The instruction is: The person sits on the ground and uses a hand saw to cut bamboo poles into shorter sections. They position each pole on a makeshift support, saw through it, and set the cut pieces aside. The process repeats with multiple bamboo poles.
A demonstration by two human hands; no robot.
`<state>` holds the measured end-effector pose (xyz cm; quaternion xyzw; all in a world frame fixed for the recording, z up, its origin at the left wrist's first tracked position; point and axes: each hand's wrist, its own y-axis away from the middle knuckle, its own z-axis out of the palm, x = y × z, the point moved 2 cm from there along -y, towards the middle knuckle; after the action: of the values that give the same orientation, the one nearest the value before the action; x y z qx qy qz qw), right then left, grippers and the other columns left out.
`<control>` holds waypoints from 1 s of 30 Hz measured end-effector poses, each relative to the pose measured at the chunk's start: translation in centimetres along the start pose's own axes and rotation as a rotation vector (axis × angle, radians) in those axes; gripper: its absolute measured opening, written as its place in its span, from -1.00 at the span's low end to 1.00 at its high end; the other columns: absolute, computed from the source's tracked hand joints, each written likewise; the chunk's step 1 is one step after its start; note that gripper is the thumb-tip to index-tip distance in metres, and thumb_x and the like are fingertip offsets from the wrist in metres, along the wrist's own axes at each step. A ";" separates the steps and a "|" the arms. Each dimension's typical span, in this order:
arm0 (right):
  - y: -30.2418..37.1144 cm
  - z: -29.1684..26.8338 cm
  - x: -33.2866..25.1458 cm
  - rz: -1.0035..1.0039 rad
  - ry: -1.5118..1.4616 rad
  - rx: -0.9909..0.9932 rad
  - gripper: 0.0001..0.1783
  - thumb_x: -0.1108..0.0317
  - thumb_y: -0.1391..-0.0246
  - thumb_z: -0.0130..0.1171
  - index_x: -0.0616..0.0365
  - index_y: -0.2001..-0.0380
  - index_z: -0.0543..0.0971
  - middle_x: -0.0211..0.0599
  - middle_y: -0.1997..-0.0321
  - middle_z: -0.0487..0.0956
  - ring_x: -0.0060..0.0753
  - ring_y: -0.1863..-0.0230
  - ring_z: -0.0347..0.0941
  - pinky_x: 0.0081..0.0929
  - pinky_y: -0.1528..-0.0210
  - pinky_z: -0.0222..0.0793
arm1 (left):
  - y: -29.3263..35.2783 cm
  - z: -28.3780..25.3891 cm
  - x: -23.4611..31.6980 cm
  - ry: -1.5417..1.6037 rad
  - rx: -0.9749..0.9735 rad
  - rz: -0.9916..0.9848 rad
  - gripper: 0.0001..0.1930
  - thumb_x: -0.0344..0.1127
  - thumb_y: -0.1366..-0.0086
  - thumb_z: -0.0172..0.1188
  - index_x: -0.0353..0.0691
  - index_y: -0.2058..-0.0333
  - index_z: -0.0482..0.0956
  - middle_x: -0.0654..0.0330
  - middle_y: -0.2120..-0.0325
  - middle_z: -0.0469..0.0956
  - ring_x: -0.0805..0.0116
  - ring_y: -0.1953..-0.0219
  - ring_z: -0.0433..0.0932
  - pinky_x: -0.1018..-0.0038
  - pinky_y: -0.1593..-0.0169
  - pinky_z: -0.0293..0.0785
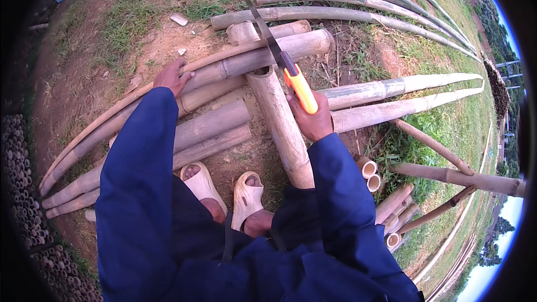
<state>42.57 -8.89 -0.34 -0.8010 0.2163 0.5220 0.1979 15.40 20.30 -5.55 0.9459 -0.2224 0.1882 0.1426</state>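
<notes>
In my right hand (pixel 313 117) is a handsaw (pixel 302 86) with an orange and dark handle. Its dark blade slants up and left, crossing the thin bamboo pole (pixel 137 94) near that pole's far right part. My left hand (pixel 174 77) is closed on the thin pole, well left of the blade. Directly alongside lies a thicker bamboo pole (pixel 240 62), its cut end at the right. Beneath these poles runs a stout bamboo log (pixel 279 120), pointing toward my legs. Whether the teeth have cut into the thin pole cannot be made out.
Several long bamboo poles (pixel 313 14) lie on the grass ahead. More poles (pixel 386 113) stretch off to the right, above a bamboo frame (pixel 456 176). Cut lengths (pixel 215 123) lie near my sandalled feet (pixel 246 198). Stacked bamboo ends (pixel 25 190) fill the left edge.
</notes>
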 end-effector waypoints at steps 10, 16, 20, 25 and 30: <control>0.0 0.5 0.2 0.045 -0.004 -0.010 -0.76 0.33 -0.22 0.38 0.34 0.31 0.65 -0.30 0.58 0.55 -0.55 0.52 0.37 -0.39 0.37 0.38 | -2.7 -0.9 -1.0 -0.216 0.345 0.168 -0.43 0.00 -0.27 0.35 -0.05 -0.19 0.48 0.09 -0.08 0.54 0.01 -0.21 0.47 0.12 -0.27 0.33; 0.5 0.2 1.0 0.136 -0.068 -0.022 -0.77 0.36 -0.24 0.37 0.33 0.16 0.70 -0.30 0.43 0.67 -0.58 0.39 0.52 -0.46 0.26 0.45 | -0.2 2.3 4.7 -0.331 0.140 0.345 0.03 0.28 0.13 0.57 -0.21 -0.22 0.38 0.03 -0.16 0.39 0.07 -0.23 0.37 0.16 -0.32 0.26; 1.0 0.9 -0.3 0.088 -0.026 -0.016 -0.73 0.38 -0.25 0.35 0.36 0.09 0.67 -0.30 0.35 0.69 -0.60 0.31 0.54 -0.48 0.19 0.48 | -0.6 4.3 3.5 -0.368 0.370 0.443 0.06 0.22 0.16 0.60 -0.19 -0.25 0.34 0.09 -0.13 0.38 0.08 -0.23 0.35 0.15 -0.32 0.25; 1.6 0.5 0.0 0.189 -0.080 0.004 -0.78 0.40 -0.24 0.34 0.36 0.15 0.67 -0.32 0.39 0.67 -0.60 0.37 0.52 -0.49 0.25 0.47 | -0.4 5.1 3.7 -0.413 0.279 0.478 0.06 0.15 0.15 0.60 -0.19 -0.28 0.31 0.11 -0.12 0.37 0.11 -0.23 0.34 0.17 -0.35 0.25; 1.6 1.1 0.5 -0.014 -0.008 0.063 -0.81 0.42 -0.23 0.34 0.35 0.19 0.66 -0.25 0.47 0.63 -0.57 0.42 0.54 -0.48 0.30 0.47 | -1.1 5.6 3.6 -0.455 0.253 0.506 -0.02 0.09 0.10 0.58 -0.20 -0.27 0.36 0.10 -0.09 0.41 0.13 -0.22 0.38 0.25 -0.32 0.32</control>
<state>41.03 -9.71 -1.32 -0.7936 0.2261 0.5169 0.2276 20.56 17.90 -9.18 0.8887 -0.4507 0.0283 -0.0797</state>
